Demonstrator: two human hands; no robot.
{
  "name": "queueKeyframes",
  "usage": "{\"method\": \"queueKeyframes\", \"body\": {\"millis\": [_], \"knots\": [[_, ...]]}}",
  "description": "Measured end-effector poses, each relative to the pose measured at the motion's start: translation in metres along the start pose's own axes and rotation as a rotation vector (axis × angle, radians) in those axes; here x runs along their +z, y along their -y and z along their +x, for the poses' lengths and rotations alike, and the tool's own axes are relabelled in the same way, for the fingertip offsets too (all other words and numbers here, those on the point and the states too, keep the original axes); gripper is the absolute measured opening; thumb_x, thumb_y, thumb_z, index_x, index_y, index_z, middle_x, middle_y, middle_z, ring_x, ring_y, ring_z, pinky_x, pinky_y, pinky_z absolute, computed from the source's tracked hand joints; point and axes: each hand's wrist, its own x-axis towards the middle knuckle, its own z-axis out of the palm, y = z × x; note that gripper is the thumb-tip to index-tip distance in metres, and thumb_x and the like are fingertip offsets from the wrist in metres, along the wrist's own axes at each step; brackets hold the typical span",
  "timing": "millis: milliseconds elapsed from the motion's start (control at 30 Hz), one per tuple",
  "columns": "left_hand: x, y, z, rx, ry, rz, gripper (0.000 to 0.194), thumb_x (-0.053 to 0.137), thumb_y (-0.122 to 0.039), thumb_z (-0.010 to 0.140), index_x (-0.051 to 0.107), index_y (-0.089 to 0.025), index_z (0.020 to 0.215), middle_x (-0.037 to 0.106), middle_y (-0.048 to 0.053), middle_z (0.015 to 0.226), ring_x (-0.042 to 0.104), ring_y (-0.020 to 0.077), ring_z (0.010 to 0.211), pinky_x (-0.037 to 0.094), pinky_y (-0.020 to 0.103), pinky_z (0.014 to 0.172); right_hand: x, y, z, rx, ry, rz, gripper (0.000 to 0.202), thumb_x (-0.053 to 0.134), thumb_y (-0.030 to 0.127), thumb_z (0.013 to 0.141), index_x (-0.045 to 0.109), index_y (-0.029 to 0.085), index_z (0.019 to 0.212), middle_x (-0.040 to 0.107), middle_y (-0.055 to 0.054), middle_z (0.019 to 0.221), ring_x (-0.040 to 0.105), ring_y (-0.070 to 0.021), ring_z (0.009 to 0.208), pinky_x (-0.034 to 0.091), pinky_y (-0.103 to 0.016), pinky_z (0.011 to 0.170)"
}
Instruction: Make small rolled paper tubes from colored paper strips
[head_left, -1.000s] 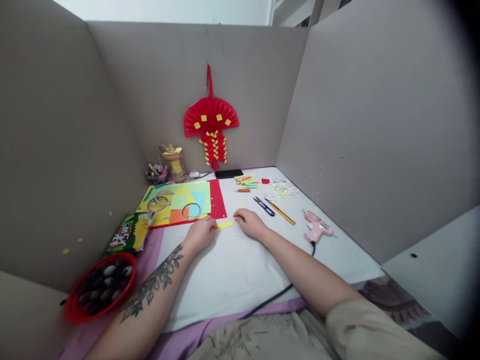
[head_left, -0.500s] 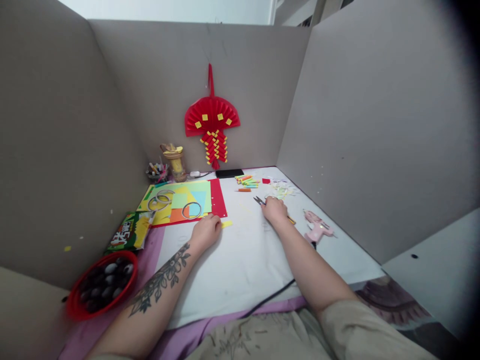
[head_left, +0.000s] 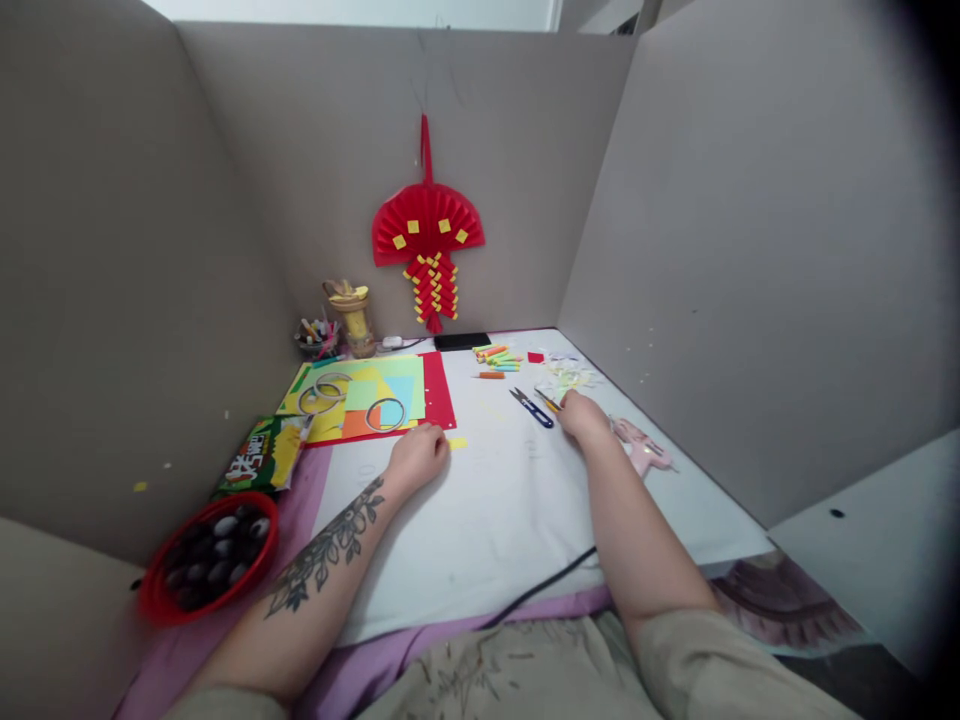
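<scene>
My left hand (head_left: 418,456) rests on the white table top (head_left: 487,520) with its fingers curled in. A small yellow paper strip (head_left: 459,443) lies right at its fingertips; whether they grip it is hidden. Farther right, my right hand (head_left: 585,415) is closed around a slim yellow tool (head_left: 552,401) with a dark, pointed metal tip aimed to the far left. Blue-handled thread snips (head_left: 534,409) lie on the table just left of this hand, apart from it. Rolled paper tubes (head_left: 496,358) in several colours and an orange-handled pointed tool (head_left: 491,376) lie beyond the snips.
Coloured paper sheets (head_left: 382,372) with tape rings (head_left: 385,414) lie at left. A pink glue gun (head_left: 643,447) sits beside my right wrist. A snack bag (head_left: 262,458) and a red bowl (head_left: 150,592) stand at left. A red paper fan (head_left: 429,215) hangs on the partition.
My right hand has let go of the thread snips, moved right and taken hold of the slim yellow tool. My left hand has stayed nearly in place.
</scene>
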Motion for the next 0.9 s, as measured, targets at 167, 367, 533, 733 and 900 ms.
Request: {"method": "queueKeyframes", "body": {"millis": [167, 367, 533, 733, 900], "knots": [[-0.003, 0.005, 0.001, 0.009, 0.016, 0.014, 0.021, 0.041, -0.026, 0.084, 0.061, -0.018, 0.08, 0.065, 0.007, 0.087, 0.057, 0.0197, 0.081, 0.038, 0.028, 0.065, -0.006, 0.006, -0.01, -0.203, -0.165, 0.262, 0.027, 0.051, 0.015, 0.078, 0.061, 0.014, 0.102, 0.065, -0.011, 0.095, 0.059, -0.0197, 0.088, 0.042, -0.027, 0.076], [-0.005, 0.014, 0.001, -0.053, 0.068, -0.065, 0.018, 0.046, -0.027, 0.08, 0.062, -0.02, 0.079, 0.066, 0.005, 0.085, 0.058, 0.0184, 0.076, 0.036, 0.026, 0.061, 0.009, 0.054, -0.051, -0.813, 0.019, 0.301, 0.023, 0.048, 0.007, 0.077, 0.063, 0.016, 0.092, 0.061, -0.007, 0.097, 0.054, -0.0154, 0.089, 0.039, -0.025, 0.082], [-0.003, 0.017, 0.002, -0.006, 0.036, -0.135, 0.017, 0.047, -0.022, 0.079, 0.063, -0.02, 0.083, 0.066, 0.005, 0.086, 0.057, 0.0176, 0.076, 0.037, 0.025, 0.062, 0.026, 0.07, -0.057, -0.883, 0.063, 0.06, 0.019, 0.05, 0.007, 0.079, 0.063, 0.014, 0.091, 0.059, -0.009, 0.094, 0.052, -0.0174, 0.089, 0.037, -0.026, 0.082], [0.003, 0.028, 0.004, 0.165, 0.007, -0.251, 0.023, 0.048, -0.017, 0.079, 0.068, -0.021, 0.089, 0.063, 0.004, 0.089, 0.057, 0.016, 0.082, 0.042, 0.024, 0.073, 0.03, 0.065, -0.055, -0.923, 0.066, 0.051, 0.018, 0.051, 0.008, 0.08, 0.063, 0.017, 0.09, 0.059, -0.007, 0.093, 0.051, -0.017, 0.09, 0.037, -0.025, 0.082], [0.005, 0.035, 0.003, 0.273, 0.072, -0.218, 0.028, 0.047, -0.027, 0.086, 0.071, -0.029, 0.101, 0.061, 0.003, 0.092, 0.056, 0.0145, 0.082, 0.041, 0.023, 0.071, 0.028, 0.067, -0.058, -0.948, 0.066, 0.055, 0.021, 0.05, 0.007, 0.08, 0.064, 0.017, 0.091, 0.06, -0.007, 0.093, 0.051, -0.0169, 0.091, 0.037, -0.025, 0.082]]}}
